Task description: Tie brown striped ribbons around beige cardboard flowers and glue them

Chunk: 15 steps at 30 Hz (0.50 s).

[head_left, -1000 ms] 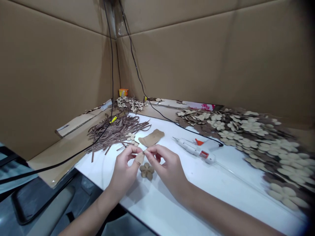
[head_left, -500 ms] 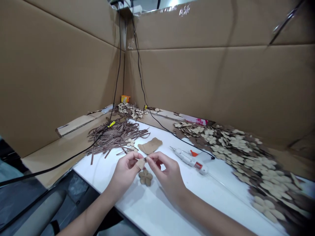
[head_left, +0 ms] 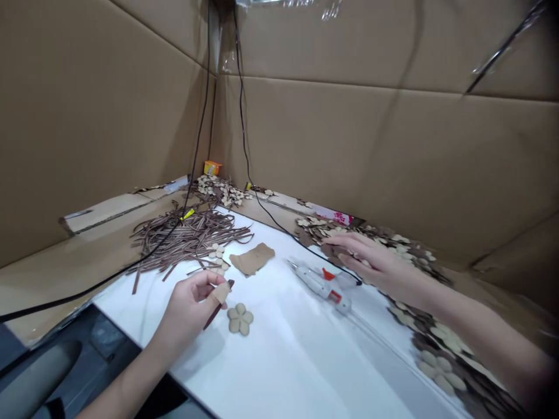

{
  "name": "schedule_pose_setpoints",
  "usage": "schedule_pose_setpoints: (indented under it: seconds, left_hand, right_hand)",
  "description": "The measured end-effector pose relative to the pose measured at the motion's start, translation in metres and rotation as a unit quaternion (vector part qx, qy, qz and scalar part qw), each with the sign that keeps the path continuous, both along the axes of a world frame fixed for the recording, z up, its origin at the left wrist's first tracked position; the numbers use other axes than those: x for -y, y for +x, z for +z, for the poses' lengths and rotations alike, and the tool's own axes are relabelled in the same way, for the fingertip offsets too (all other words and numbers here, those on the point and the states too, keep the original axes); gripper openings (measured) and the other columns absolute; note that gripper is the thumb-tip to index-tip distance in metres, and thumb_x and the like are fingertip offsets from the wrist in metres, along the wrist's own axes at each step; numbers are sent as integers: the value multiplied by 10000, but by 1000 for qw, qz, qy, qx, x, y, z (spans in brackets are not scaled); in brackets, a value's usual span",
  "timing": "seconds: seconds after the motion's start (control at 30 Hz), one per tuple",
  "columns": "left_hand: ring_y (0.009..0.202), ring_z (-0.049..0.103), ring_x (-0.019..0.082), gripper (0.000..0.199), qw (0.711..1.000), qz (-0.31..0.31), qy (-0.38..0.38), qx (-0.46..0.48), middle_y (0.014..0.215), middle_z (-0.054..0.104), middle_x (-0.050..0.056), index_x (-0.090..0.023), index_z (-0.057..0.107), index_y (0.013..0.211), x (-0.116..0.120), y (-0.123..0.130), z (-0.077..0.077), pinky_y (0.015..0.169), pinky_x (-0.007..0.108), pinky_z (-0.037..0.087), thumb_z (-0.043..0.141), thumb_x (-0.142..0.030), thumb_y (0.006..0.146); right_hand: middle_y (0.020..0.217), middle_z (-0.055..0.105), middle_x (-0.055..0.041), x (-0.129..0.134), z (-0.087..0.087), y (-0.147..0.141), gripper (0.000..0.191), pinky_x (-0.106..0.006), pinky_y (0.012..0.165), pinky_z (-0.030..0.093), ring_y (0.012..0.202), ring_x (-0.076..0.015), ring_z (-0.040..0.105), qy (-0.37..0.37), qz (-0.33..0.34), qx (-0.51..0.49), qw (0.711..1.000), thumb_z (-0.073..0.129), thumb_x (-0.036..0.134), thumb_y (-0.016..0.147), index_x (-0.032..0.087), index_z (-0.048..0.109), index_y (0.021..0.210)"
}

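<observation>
Matt brown card and beige cut-outs on a glossy white tabletop (head_left: 288, 361)

The five-petal beige flower cut-out (head_left: 240, 319) is matt and slightly rough, though wood or thick card cannot be told apart here. The thin dark brown card strip (head_left: 217, 311) and the tangled pile of brown card strips (head_left: 187, 238) have dull, fibrous faces, and the torn tan cardboard scrap (head_left: 252, 258) has a rough, ragged edge. The white plastic glue gun (head_left: 317, 285) is smooth with a soft sheen. The black cable (head_left: 131, 279) looks like smooth rubber. The corrugated cardboard walls (head_left: 109, 116) are plain and matt, with clear plastic film (head_left: 288, 3) glinting at the top.
</observation>
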<state>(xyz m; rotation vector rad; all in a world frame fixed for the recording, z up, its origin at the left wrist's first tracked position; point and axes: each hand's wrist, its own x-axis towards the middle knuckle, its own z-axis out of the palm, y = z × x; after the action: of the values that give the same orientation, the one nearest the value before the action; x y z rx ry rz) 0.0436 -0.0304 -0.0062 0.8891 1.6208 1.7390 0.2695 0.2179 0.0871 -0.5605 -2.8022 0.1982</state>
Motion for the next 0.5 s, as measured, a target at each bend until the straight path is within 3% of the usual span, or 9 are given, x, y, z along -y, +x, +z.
schedule_pose_setpoints:
  seconds: [0.07,0.17,0.27,0.37,0.5]
  left_hand:
    - [488,526,98,203,1000,11,-13,9,558,602,-21,-165,575,762,-1,0,0,402,163,335,640,-355,727]
    - [521,551,102,216,999,14,-10,28,571,602,-22,-159,583,734,-2,1,3,468,170,395,676,-349,688]
    - [503,539,94,237,998,3,-21,54,569,593,-20,-151,582,711,-2,3,5,454,164,383,693,-358,675]
    - [472,512,83,245,997,-7,-37,70,538,575,-21,-147,578,700,-2,5,8,420,153,346,683,-368,693]
    - [441,484,82,290,994,-22,-56,95,539,561,-20,-151,561,687,-1,7,12,361,152,297,694,-408,668]
  right_hand:
    - [1175,560,-92,-31,-14,22,378,-369,843,490,1045,-242,559,21,-33,65,997,317,418,908,266,524,1186]
    - [1208,543,-137,-54,-40,45,415,-398,898,468,1101,-267,537,28,-32,106,993,386,325,855,210,505,1236]
    - [1343,446,-129,-57,-58,53,557,-410,997,386,1229,-274,430,34,6,133,991,469,191,748,212,465,1305]
    - [1436,337,-98,-55,-69,52,659,-480,1009,348,1281,-312,357,70,33,162,984,483,130,696,286,441,1335]
    - [1369,435,-110,-53,-74,39,560,-438,973,400,1228,-291,432,73,72,149,984,458,138,728,250,508,1274]
